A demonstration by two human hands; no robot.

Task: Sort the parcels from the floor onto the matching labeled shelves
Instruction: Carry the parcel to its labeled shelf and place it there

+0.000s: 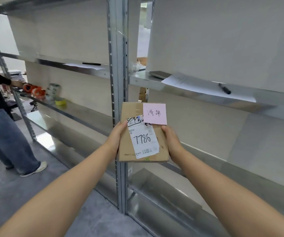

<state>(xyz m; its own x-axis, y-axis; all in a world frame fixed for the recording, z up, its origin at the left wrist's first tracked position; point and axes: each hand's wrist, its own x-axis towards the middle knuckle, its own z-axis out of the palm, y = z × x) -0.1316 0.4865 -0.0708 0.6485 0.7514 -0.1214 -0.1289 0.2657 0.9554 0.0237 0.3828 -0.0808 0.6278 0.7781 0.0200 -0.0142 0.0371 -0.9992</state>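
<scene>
I hold a flat brown cardboard parcel upright in front of the shelf posts. It carries a white shipping label marked 7786 and a pink sticky note with handwritten characters at its top right. My left hand grips its left edge and my right hand grips its right edge. Behind it stand two metal shelf units, side by side. A white paper sheet with a black marker lies on the right unit's upper shelf. Another sheet with a marker lies on the left unit's shelf.
Tape rolls and orange tape dispensers sit on the left unit's middle shelf. A person in jeans stands at the left, one hand on that shelf. The lower shelves are bare metal. Grey floor lies below.
</scene>
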